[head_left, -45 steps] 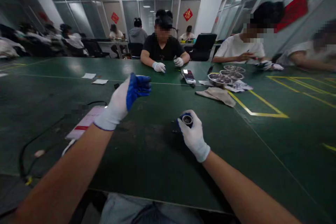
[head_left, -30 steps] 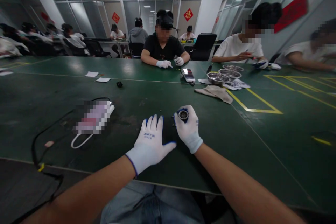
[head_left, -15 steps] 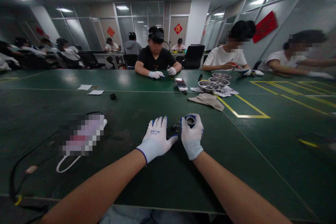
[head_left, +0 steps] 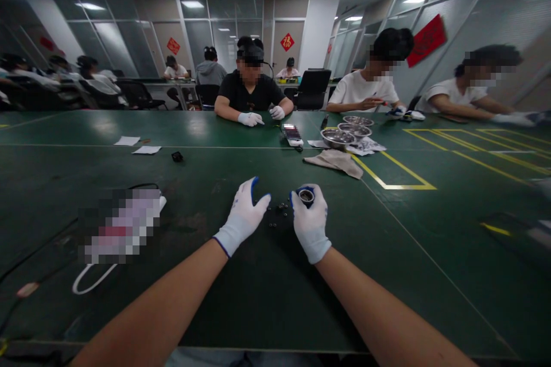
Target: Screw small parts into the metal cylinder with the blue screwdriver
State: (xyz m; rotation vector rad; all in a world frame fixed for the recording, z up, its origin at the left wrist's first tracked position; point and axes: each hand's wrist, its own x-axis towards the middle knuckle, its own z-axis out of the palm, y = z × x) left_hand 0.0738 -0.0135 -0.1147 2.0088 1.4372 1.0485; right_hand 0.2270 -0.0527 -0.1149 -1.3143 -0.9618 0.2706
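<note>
In a white glove with blue finger coating, my right hand is wrapped round a small round metal cup. Its rim faces up, and dark contents show inside, too small to name. My left hand, gloved the same way, is held side-on over the table with thumb and fingers apart and nothing between them. Several small dark ring-like pieces lie scattered on the green tabletop between my two hands.
Left of me lies a blurred-out device with a white strap. Farther off are a small black object, paper slips, a beige cloth, metal bowls and a phone-like device. Co-workers sit across the table.
My left hand has lifted from lying flat and spread by the pieces, turning side-on with curved fingers. The ring-like pieces look more spread out. My right hand still holds the cup.
</note>
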